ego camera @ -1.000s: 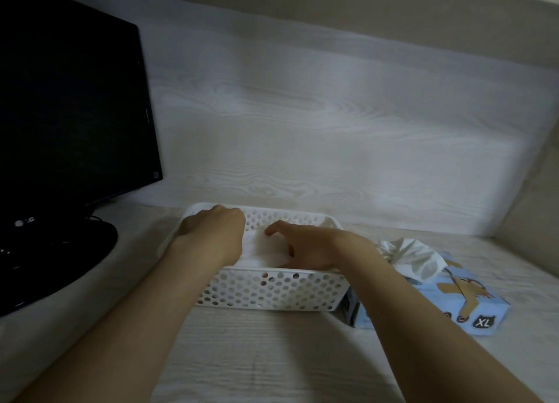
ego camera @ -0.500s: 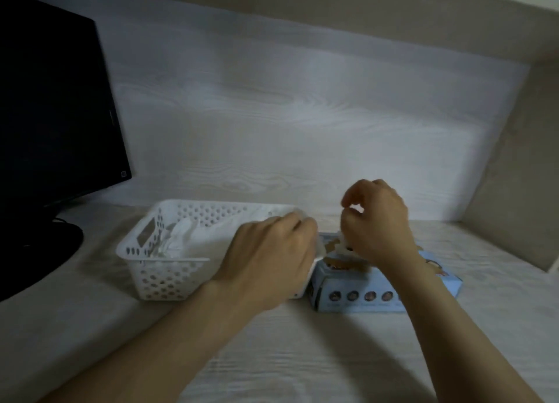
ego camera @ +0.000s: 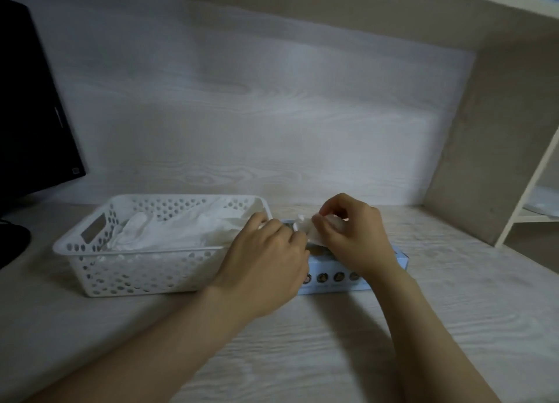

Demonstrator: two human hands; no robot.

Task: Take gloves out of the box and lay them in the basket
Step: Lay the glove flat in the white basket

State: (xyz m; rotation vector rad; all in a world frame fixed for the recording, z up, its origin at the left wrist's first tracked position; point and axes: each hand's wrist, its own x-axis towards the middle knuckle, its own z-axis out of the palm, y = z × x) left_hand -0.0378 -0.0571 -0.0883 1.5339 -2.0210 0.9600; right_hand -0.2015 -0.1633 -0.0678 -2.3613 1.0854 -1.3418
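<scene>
At 9 o'clock of the frame we are seeing a black monitor, cut off by the edge, its dark base poking in near 8 o'clock. Moving right, a white perforated basket is sitting on the pale wood-grain desk, handle slot facing 9 o'clock. A pile of white gloves is lying inside it, bunching toward its 3 o'clock end. Next, the left hand is reaching in from 7 o'clock, covering the basket's near right corner. Its fingers are curling and gripping one end of a single glove. We are seeing that glove stretched between the two hands, above the top of the box; it is thin and partly hidden. The right hand is coming in from 5 o'clock and pinching the glove's other end between thumb and forefinger, the rest of its fingers curled. The light blue box is lying flat at 3 o'clock of the basket, touching or just beside it; we cannot tell which, since the left hand is covering the join. A pale back panel is running behind everything. At 2 o'clock a beige side panel is standing, with a white shelf beyond it.
</scene>
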